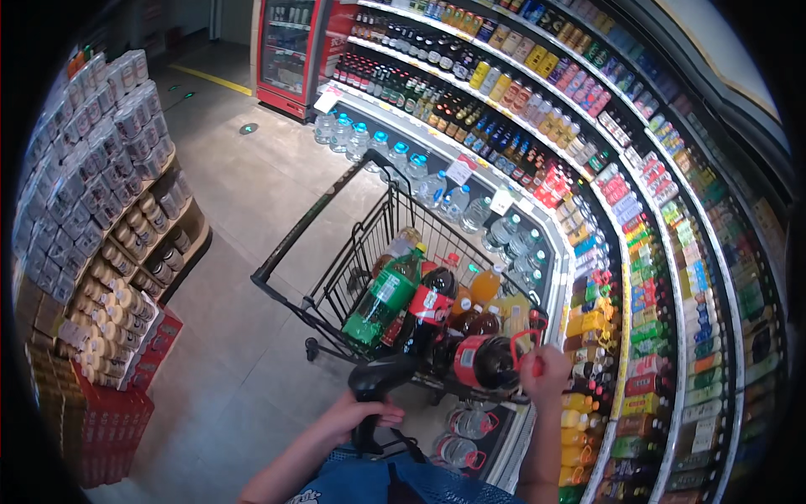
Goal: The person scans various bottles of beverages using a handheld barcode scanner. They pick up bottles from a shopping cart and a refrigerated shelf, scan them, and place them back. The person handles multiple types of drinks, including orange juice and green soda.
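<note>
In my left hand (371, 412) is the grip of a black handheld barcode scanner (381, 376), its head above my fingers. A cord runs from near its base toward my blue clothing. My right hand (546, 373) holds a red carrying loop at the neck of a large cola bottle (483, 361). That bottle lies on its side at the near end of a black wire shopping cart (318, 211), barcode facing the scanner. Inside the cart lean a green soda bottle (385, 293), another cola bottle (434, 301) and an orange drink bottle (485, 285), among several others.
Curved lit shelves (620, 277) of drinks rise on the right. Large water bottles (432, 189) line the floor-level ledge below them. At left stands a display of stacked can packs (94, 164) with jars below. A red-framed glass-door fridge (286, 60) stands at the back.
</note>
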`<state>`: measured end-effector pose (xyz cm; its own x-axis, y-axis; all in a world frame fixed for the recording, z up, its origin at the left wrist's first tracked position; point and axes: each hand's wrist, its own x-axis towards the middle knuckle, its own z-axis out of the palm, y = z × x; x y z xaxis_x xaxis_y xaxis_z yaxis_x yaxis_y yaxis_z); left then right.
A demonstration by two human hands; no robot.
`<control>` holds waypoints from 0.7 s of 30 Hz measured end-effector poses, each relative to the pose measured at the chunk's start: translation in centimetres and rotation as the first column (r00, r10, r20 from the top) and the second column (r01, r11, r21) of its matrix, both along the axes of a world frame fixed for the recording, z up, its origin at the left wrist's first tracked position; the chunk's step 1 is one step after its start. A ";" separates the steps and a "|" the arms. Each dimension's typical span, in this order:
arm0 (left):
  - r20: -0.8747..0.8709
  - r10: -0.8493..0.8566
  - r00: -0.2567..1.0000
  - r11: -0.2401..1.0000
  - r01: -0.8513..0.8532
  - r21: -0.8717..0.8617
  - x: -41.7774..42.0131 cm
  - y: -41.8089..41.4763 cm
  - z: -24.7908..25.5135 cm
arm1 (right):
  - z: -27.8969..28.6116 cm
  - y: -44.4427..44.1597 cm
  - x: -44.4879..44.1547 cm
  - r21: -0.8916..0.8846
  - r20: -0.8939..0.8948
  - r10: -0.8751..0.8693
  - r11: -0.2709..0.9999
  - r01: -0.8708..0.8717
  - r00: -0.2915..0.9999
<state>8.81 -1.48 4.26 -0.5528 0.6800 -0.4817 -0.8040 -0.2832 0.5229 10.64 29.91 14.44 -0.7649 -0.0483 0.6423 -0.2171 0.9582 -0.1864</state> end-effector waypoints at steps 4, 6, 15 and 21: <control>0.074 -0.138 0.988 0.989 0.134 0.057 0.5 0.7 1.6 | 1.7 -2.0 3.1 -0.137 0.006 -0.144 0.980 0.143 0.990; 0.092 -0.150 0.984 0.982 0.137 0.131 1.0 1.4 2.2 | 2.4 -3.3 4.5 -0.203 0.007 -0.186 0.962 0.183 0.983; 0.148 -0.427 0.892 0.904 0.420 0.079 6.7 2.2 1.9 | 0.7 -7.4 14.5 -0.261 0.186 -0.426 0.847 0.463 0.885; 0.166 -0.458 0.873 0.888 0.456 0.054 10.5 3.2 0.3 | -0.4 -7.1 24.9 -0.231 0.206 -0.642 0.702 0.674 0.739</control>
<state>19.27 1.77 4.55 -0.0898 0.8435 -0.5296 -0.9211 0.1320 0.3663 35.54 22.86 14.02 -0.5957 0.6554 0.4644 0.4847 0.7543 -0.4429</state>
